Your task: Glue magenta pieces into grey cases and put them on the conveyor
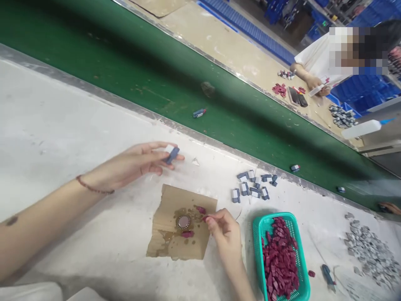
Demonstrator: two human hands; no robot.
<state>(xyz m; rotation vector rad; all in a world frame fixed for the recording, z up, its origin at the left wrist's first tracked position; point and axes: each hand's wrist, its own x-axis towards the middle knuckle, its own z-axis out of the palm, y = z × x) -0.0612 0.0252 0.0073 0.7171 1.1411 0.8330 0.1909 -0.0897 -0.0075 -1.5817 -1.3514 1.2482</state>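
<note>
My left hand point(138, 165) is closed on a small blue-and-white plastic part point(172, 154), held above the white table close to the belt. Over the right edge of a stained cardboard piece point(163, 209), my right hand point(226, 230) pinches a small maroon piece point(205, 218) between thumb and fingertips. On the cardboard lie a small round dish point(183, 222) with a beaded rim and two more maroon pieces, one above the dish point(201, 210) and one below it point(187, 234). Wet-looking brown spots surround the dish.
A green basket point(257, 251) of maroon pieces stands right of my right hand. Several blue-and-white parts point(255, 192) lie behind it, grey pieces point(369, 246) farther right. Beyond runs a green belt point(150, 92) carrying a few parts. Across it a co-worker point(326, 58) handles something.
</note>
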